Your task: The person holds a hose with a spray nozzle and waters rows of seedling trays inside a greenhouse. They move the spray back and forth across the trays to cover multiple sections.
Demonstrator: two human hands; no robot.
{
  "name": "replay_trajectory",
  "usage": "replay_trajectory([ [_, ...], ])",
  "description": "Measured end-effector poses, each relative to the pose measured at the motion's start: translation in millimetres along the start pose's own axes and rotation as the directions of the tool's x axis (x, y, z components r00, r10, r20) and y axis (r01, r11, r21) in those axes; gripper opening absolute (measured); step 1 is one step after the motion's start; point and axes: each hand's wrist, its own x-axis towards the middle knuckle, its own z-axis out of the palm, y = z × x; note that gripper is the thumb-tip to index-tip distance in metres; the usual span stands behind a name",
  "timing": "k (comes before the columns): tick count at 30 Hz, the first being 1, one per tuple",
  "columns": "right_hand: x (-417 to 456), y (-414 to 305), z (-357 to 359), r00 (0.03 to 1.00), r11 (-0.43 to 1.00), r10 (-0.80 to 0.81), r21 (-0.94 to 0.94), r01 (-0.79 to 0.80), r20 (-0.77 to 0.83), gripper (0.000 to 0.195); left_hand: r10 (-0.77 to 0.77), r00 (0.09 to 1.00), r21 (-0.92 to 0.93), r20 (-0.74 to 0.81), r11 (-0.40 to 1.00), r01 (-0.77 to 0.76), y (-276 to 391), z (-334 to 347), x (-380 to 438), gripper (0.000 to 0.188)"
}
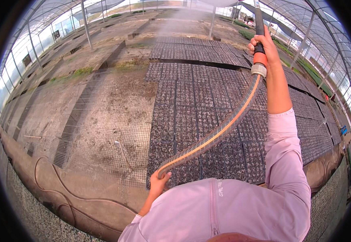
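My right hand [267, 50], raised at the upper right, grips the black handle of a watering wand [258, 22]. Below that hand sit an orange hose connector [260, 58] and a ribbed grey collar [258, 70]. From the collar a clear braided hose [220, 131] with an orange stripe curves down to my left hand [159, 183], which holds it near my waist. Dark seedling trays [183, 127] filled with speckled growing medium lie side by side under the hose. A pale water spray [180, 22] fans out over the far end; the wand's tip is out of view.
Wire mesh [118, 121] covers the bench left of the trays, with a thin stick [124, 154] on it. A thin hose [81, 199] loops over the dirt walkway at lower left. Metal posts [86, 25] support the greenhouse; green plants [313, 72] line the right side.
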Motion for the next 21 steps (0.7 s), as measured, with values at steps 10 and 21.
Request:
replay_trajectory([
  [10, -24, -21, -25, 0.992, 0.996, -0.058, -0.067, 0.051, -0.109, 0.069, -0.022, 0.998, -0.011, 0.056, 1.0, 0.022, -13, 4, 5, 0.017],
  [21, -49, -45, -41, 0.975, 0.99, -0.082, -0.13, 0.056, -0.205, 0.044, -0.089, 0.987, 0.051, 0.132, 0.995, 0.083, -6, 11, 5, 0.018],
])
